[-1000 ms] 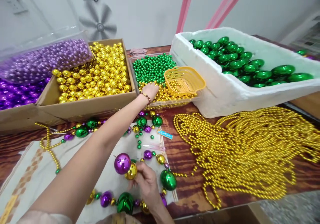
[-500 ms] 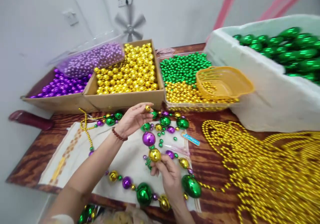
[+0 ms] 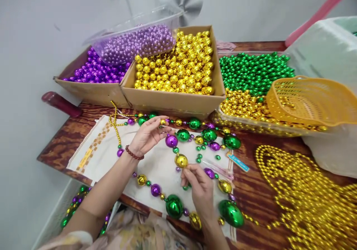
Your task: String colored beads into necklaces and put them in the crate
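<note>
My left hand (image 3: 147, 134) pinches a small gold bead (image 3: 163, 122) at the upper end of a short beaded strand. On that strand hang a purple bead (image 3: 171, 141), a small green bead and a gold bead (image 3: 181, 160). My right hand (image 3: 199, 186) is closed on the strand's lower end, just under the gold bead. Both hands hover over a white cloth (image 3: 100, 149) on the wooden table. A long necklace of green, purple and gold beads (image 3: 174, 206) curls around the cloth beneath them.
Behind the cloth stand cardboard boxes of purple beads (image 3: 95, 71) and gold beads (image 3: 178, 66), a clear tub of lilac beads (image 3: 139, 43) and a tray of small green and gold beads (image 3: 251, 79) holding a yellow basket (image 3: 309, 99). Gold bead strings (image 3: 306, 194) pile at the right.
My left hand came back from the tray of small gold beads with one bead and brought it to the strand's top. The view has swung left.
</note>
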The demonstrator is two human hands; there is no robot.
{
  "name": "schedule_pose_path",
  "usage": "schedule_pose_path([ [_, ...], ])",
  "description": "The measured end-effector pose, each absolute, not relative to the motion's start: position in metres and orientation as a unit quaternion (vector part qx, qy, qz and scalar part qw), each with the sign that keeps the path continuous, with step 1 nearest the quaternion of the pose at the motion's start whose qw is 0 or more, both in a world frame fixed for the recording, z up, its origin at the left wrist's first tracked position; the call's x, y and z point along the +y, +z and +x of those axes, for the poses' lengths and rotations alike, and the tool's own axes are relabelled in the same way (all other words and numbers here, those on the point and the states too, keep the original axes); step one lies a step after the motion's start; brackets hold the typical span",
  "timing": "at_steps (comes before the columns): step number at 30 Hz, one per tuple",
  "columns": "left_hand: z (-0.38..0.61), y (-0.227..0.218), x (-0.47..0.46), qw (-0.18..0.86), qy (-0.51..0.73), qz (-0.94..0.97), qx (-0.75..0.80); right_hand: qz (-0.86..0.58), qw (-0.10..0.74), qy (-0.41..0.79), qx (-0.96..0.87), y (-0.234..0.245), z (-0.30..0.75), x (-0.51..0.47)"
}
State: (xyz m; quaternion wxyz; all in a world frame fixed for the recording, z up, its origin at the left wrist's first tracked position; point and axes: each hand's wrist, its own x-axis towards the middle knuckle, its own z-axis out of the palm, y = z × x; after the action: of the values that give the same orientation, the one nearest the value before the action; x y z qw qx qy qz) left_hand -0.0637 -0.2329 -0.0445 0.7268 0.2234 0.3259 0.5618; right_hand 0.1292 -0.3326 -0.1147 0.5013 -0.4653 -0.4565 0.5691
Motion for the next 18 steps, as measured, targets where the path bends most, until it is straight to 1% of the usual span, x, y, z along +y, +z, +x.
schedule_pose_path([
  [7,-0.071,-0.054,-0.234,0.724,0.556,0.225,0.34,-0.488,0.492,0.564,-0.448,-0.115,0.124,-0.335],
  [12,-0.075,-0.057,-0.237,0.7,0.558,0.261,0.361,-0.506,0.488,0.556,-0.445,-0.117,0.119,-0.336],
  [15,-0.072,-0.066,-0.243,0.691,0.55,0.269,0.384,-0.513,0.466,0.545,-0.471,-0.121,0.118,-0.331],
  [18,-0.058,-0.081,-0.251,0.696,0.569,0.214,0.383,-0.537,0.423,0.514,-0.519,-0.127,0.117,-0.324],
])
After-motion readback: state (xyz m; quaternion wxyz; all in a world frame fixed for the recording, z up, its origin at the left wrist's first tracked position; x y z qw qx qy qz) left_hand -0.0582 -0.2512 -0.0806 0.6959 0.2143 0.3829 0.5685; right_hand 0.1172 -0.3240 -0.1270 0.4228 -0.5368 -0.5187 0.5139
